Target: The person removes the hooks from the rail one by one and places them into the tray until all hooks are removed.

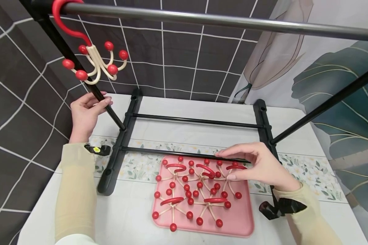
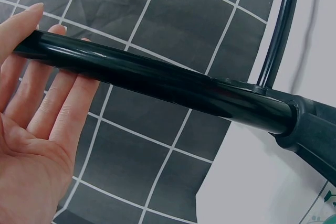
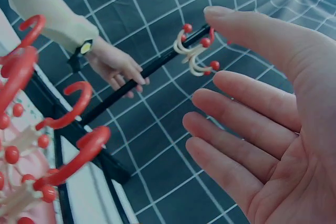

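Observation:
My left hand (image 1: 85, 114) holds the rack's black left upright pole (image 1: 112, 114), thumb on one side and fingers on the other. The left wrist view shows the fingers (image 2: 65, 108) behind that pole (image 2: 157, 83). Above this hand, a multi-prong hanger (image 1: 95, 56) with a red hook, cream arms and red ball tips hangs from the rail's left end. My right hand (image 1: 260, 166) hovers over the back right of a pink tray (image 1: 242, 217), its fingers spread apart from the thumb. Several similar hangers (image 1: 173, 200) lie in the tray. Nothing shows in the right palm (image 3: 273, 177).
A metal rail (image 1: 202, 19) crosses the top of the view. The rack's base has black feet (image 1: 110, 170) and two low crossbars (image 1: 199, 120). A dark tiled backdrop (image 1: 181, 54) stands behind, and a patterned curtain (image 1: 349, 81) is at the right.

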A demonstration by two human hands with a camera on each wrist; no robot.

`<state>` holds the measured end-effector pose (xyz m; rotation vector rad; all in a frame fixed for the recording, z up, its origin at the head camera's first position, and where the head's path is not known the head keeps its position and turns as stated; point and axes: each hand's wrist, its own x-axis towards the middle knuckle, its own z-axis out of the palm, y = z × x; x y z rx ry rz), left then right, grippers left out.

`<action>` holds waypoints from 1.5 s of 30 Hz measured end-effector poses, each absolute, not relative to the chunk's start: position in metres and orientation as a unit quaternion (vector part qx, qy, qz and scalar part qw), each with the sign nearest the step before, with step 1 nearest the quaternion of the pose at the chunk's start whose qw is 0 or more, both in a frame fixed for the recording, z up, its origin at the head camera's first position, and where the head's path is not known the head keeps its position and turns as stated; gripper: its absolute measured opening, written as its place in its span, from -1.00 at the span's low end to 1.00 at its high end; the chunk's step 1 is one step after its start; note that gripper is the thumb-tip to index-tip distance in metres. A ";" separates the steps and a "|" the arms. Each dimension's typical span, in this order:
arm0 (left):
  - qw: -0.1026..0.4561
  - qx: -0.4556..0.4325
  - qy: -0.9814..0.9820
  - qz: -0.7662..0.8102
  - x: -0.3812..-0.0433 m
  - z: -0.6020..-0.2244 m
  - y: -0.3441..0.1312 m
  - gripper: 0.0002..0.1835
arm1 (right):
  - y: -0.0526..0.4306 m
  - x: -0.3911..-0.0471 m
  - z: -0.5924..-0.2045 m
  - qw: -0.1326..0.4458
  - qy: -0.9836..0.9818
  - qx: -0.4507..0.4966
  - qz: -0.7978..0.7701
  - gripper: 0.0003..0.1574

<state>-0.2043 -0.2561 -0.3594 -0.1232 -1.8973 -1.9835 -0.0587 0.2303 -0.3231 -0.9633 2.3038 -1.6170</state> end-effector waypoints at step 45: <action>0.175 -0.068 -0.612 -0.768 -0.208 -0.363 -0.256 -0.67 | 0.178 -0.122 -0.256 0.014 0.738 -0.405 -0.539 -0.39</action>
